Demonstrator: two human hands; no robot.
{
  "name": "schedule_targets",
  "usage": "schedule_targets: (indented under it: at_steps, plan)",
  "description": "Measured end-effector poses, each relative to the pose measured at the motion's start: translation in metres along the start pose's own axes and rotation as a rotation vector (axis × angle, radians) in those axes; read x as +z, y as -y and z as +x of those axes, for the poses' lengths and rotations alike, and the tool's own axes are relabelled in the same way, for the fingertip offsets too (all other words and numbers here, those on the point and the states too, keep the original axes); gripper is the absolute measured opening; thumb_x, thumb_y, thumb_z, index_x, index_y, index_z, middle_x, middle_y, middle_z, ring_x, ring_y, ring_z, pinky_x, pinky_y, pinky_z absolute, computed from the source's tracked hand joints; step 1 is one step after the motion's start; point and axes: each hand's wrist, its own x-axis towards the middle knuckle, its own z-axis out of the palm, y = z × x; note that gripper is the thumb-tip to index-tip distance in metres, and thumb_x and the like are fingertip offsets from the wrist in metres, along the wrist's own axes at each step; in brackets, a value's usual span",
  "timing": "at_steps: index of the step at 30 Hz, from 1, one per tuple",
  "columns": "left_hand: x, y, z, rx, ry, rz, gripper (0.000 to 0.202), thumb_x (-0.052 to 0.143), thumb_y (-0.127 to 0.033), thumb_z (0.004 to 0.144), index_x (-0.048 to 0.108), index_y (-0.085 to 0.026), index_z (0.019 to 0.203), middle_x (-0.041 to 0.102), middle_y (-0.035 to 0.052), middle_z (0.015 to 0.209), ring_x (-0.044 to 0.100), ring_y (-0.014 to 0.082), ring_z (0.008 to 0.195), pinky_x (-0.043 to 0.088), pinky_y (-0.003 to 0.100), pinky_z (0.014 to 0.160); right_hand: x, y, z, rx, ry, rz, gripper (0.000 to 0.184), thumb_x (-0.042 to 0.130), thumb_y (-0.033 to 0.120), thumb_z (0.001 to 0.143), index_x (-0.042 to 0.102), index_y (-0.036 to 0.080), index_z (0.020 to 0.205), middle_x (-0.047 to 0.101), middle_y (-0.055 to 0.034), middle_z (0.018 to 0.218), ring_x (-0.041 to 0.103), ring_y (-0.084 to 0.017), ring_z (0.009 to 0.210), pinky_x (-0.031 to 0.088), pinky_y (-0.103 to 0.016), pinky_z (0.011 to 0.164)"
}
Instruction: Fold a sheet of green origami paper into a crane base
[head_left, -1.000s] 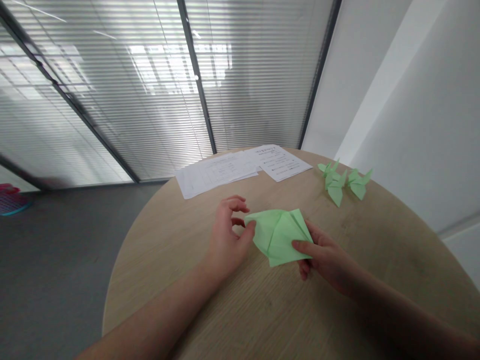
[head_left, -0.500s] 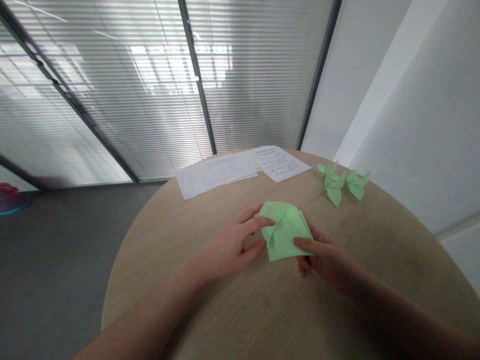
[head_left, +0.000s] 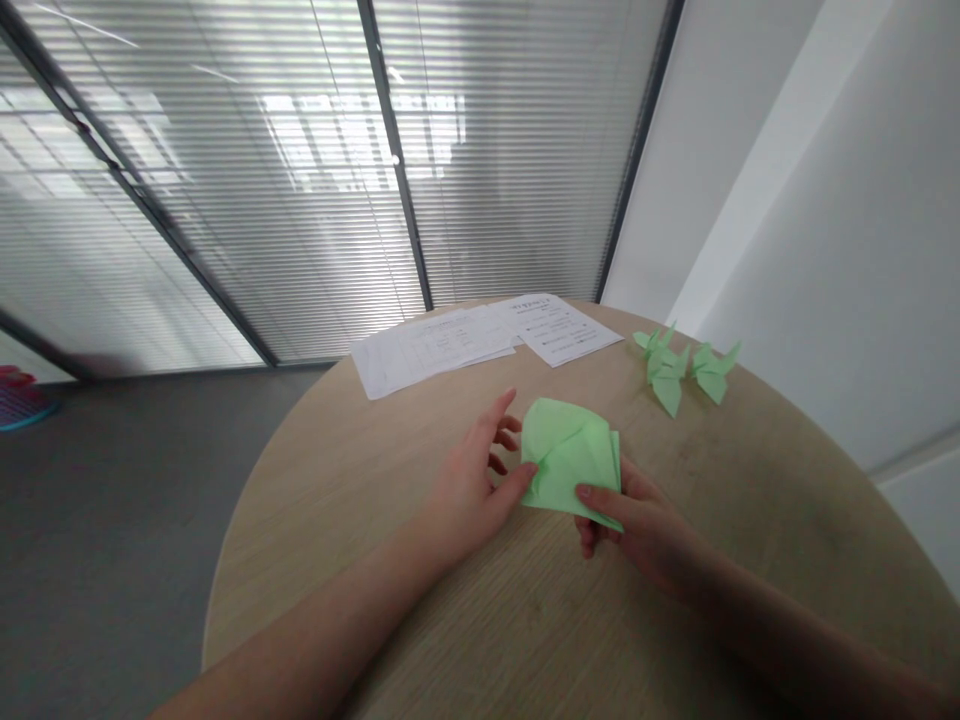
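A partly folded sheet of light green paper (head_left: pixel 570 455) is held just above the round wooden table (head_left: pixel 360 470). My right hand (head_left: pixel 637 525) pinches its near right corner, thumb on top and fingers beneath. My left hand (head_left: pixel 480 480) grips the paper's left edge with the thumb, and the fingers curl behind the sheet. The paper's upper flap bulges and is not pressed flat.
Two finished green paper cranes (head_left: pixel 679 365) stand at the table's far right. White printed sheets (head_left: pixel 480 340) lie along the far edge. Behind the table are glass panels with blinds, a grey floor on the left and a white wall on the right.
My left hand shifted from lying over the paper's left flap to gripping its left edge. The paper turned and rose a little, and my right hand moved slightly left with it.
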Motion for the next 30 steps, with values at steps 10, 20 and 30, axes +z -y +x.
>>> schedule_targets:
  at_steps: [10,20,30]
  plan:
    - [0.001,-0.016,0.005,-0.293,0.124,0.104,0.023,0.058,-0.025,0.088,0.067,-0.018,0.108,0.066,-0.0004,0.08,0.059,0.0141,0.067,0.045,0.026,0.061,0.019,-0.004,-0.006,-0.178,-0.17,-0.175,0.097,0.074,0.036,0.083,0.015,0.029,0.16,0.066,0.0014,0.088,0.061,-0.014,0.057,0.058,-0.032,0.053]
    - [-0.003,-0.017,0.009,-0.3,0.152,0.301,0.027,0.051,-0.031,0.096,0.068,-0.017,0.081,0.064,0.0012,0.07,0.055,0.0152,0.064,0.035,0.028,0.06,0.02,-0.017,-0.004,-0.204,-0.155,-0.323,0.094,0.069,0.031,0.085,0.017,0.032,0.163,0.068,-0.0082,0.118,0.064,-0.014,0.062,0.061,-0.032,0.058]
    - [-0.008,-0.019,0.006,-0.096,0.084,0.27,0.024,0.054,-0.007,0.075,0.07,-0.02,0.088,0.071,0.0046,0.092,0.065,0.0201,0.085,0.046,0.031,0.076,0.013,-0.011,-0.001,-0.398,-0.1,-0.674,0.036,0.064,0.027,0.085,0.067,0.023,0.12,0.075,-0.0105,0.113,0.071,-0.032,0.107,0.059,-0.046,0.089]
